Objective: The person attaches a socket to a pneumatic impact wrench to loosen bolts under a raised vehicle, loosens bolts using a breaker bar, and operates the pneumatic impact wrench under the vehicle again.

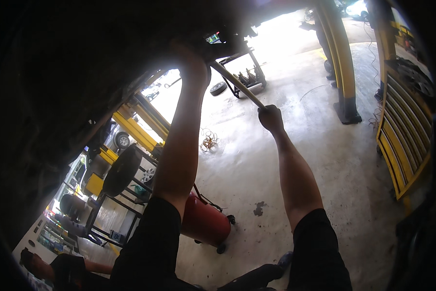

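Note:
Overhead spreads the dark underside of a vehicle [82, 53], mostly too dim to make out. My right hand [271, 119] is closed around the lower end of a long pale metal bar [239, 86]. That bar slants up and to the left, and its upper end meets the dark parts near my left hand. My left hand [191, 60] is raised against the underside, left of the bar's upper end. Shadow hides its fingers, so whether they hold anything does not show.
A red wheeled tank [206, 220] stands below my left forearm. Yellow lift posts [341, 63] rise at right and left. There is a yellow tool cabinet [404, 131] at far right, a rack with tyres [123, 169] at left, and a coiled hose [208, 140] on the floor. Another person [67, 269] is at lower left.

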A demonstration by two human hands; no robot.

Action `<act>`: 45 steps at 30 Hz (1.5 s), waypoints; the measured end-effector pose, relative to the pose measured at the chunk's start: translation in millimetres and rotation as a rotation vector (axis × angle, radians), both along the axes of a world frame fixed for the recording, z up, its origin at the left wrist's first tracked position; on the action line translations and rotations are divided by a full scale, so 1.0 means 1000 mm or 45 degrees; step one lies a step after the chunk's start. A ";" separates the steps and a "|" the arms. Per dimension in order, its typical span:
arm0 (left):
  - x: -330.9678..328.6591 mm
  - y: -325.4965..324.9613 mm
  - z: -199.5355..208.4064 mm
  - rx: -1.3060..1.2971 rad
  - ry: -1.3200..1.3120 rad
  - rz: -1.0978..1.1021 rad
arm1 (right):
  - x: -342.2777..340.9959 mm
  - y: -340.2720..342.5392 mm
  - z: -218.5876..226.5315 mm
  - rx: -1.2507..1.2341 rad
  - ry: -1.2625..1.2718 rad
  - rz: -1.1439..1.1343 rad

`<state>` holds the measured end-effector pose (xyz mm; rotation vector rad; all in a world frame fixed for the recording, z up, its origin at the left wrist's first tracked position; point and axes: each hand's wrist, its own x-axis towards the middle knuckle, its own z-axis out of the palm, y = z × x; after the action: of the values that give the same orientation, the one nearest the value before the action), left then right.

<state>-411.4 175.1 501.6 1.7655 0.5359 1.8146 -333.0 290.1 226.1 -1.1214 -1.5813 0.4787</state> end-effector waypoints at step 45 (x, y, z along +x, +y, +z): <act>0.026 0.103 -0.232 -0.321 0.026 0.350 | -0.005 0.007 -0.038 0.134 -0.124 -0.017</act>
<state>-385.6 277.9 269.7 1.6012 1.0112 1.8141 -337.9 297.1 187.8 -1.0880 -1.6625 0.3321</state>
